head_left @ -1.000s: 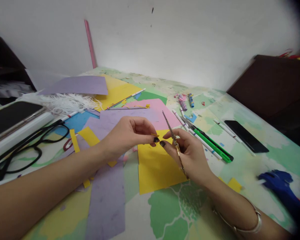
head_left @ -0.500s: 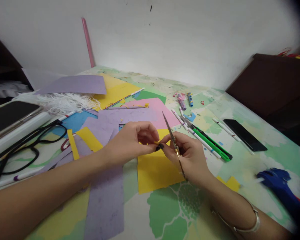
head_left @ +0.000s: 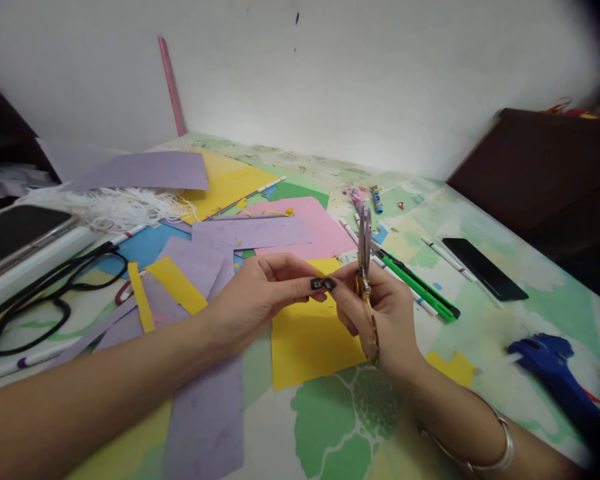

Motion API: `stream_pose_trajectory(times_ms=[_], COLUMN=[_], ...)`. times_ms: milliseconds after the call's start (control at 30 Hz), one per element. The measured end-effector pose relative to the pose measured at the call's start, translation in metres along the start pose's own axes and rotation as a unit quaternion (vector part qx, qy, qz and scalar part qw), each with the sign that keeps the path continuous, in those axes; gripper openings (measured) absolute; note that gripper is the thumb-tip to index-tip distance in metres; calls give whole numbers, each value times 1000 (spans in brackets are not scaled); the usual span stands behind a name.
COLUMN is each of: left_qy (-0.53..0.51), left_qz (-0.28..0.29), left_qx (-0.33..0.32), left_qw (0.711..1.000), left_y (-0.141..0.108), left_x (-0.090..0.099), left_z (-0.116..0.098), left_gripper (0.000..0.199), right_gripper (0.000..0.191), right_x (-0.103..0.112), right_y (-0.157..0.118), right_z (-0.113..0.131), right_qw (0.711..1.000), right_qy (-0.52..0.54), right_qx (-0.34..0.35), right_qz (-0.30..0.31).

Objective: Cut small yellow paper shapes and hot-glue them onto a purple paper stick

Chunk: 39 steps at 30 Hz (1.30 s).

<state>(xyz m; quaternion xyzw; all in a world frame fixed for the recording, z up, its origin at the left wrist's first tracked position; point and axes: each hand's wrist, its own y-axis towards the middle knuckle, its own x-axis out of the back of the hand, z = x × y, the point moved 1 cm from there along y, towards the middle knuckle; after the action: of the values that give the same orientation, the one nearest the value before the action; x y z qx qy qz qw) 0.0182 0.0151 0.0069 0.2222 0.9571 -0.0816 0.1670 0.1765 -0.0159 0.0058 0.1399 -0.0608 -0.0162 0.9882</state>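
My left hand (head_left: 273, 287) is closed in a pinch, its thumb and fingertips meeting those of my right hand (head_left: 375, 300). Between the fingertips is a small yellow paper piece (head_left: 321, 274), mostly hidden by the fingers. Scissors (head_left: 363, 267) with gold-coloured handles hang in my right hand, their blades pointing up and away, close together. Below both hands a yellow paper sheet (head_left: 310, 347) lies flat on the patterned tablecloth (head_left: 275, 427). Two yellow paper strips (head_left: 177, 285) rest left of my left hand on purple paper (head_left: 207, 413).
On the left lie black eyeglasses (head_left: 60, 303), white string (head_left: 135, 205) and a dark tablet-like device (head_left: 20, 233). A green box cutter (head_left: 420, 287), a black phone (head_left: 485, 269) and a blue tool (head_left: 555, 367) lie on the right. Pink paper (head_left: 325, 223) is behind my hands.
My right hand has turned, swinging the scissors from leaning left to nearly upright. Both thumbs now press together over the small yellow paper piece.
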Motion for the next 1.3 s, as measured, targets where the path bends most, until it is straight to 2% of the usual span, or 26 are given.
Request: stream_pose_trajectory(times_ms=[233, 333, 467, 633, 867, 1300], left_qy=[42, 70, 51, -2, -69, -121], left_qz=[14, 3, 2, 11, 24, 1], left_qx=[-24, -23, -21, -10, 10, 27], left_qw=[999, 997, 998, 1000, 997, 992], left_y=[1, 1, 0, -1, -4, -8], left_x=[0, 1, -1, -4, -10, -14], left_z=[-4, -8, -12, -8, -5, -4], left_gripper=[4, 5, 9, 12, 11, 7], right_gripper=[18, 17, 21, 30, 33, 29], right_x=[-2, -2, -3, -6, -8, -12], right_y=[1, 3, 2, -1, -5, -7], right_z=[2, 4, 7, 5, 0, 1], right_qw=[1000, 996, 967, 933, 917, 924], right_qy=[3, -93, -251, -346, -387, -371], right_qx=[-20, -10, 52, 100, 100, 94], right_qz=[14, 3, -2, 13, 9, 8])
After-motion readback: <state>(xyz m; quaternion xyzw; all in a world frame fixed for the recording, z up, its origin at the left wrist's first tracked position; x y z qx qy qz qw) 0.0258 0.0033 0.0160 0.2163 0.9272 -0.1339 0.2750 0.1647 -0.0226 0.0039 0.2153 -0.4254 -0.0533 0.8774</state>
